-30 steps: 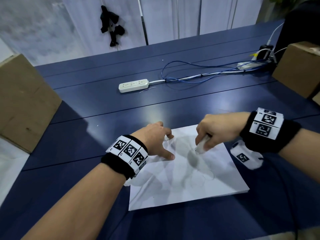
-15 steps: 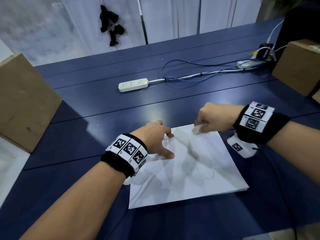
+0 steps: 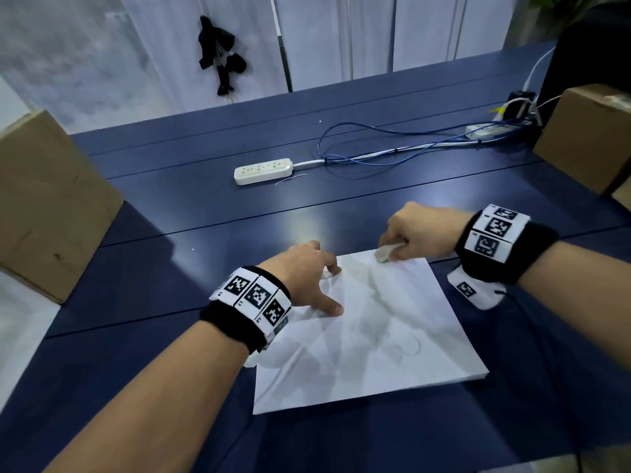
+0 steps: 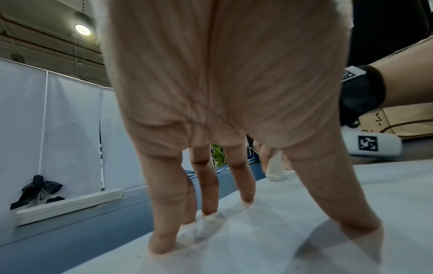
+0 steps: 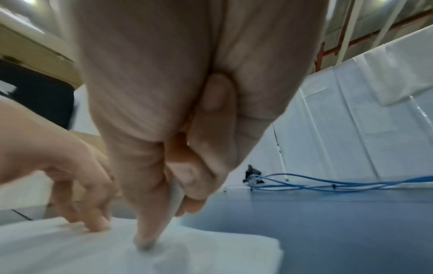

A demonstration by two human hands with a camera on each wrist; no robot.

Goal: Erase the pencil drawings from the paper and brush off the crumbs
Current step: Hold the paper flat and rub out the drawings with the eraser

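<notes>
A white sheet of paper [image 3: 368, 343] lies on the dark blue table [image 3: 170, 268], with faint pencil loops [image 3: 406, 348] near its middle right. My left hand [image 3: 307, 278] presses the paper's far left part with spread straight fingertips [image 4: 161, 246]. At the paper's far edge my right hand [image 3: 409, 237] pinches a white eraser [image 3: 384, 252], whose tip touches the sheet. The eraser [image 5: 174, 200] shows between thumb and fingers in the right wrist view, and the eraser [image 4: 275, 168] also appears behind the fingers in the left wrist view. No crumbs are clear enough to make out.
A white power strip [image 3: 263, 170] and blue cables [image 3: 392, 155] lie further back on the table. Cardboard boxes stand at the left [image 3: 44, 206] and at the right [image 3: 587, 138]. A white partition wall [image 3: 341, 35] closes the far side.
My right hand has moved with the eraser from the paper's middle to its far edge. The left hand has stayed pressed on the sheet.
</notes>
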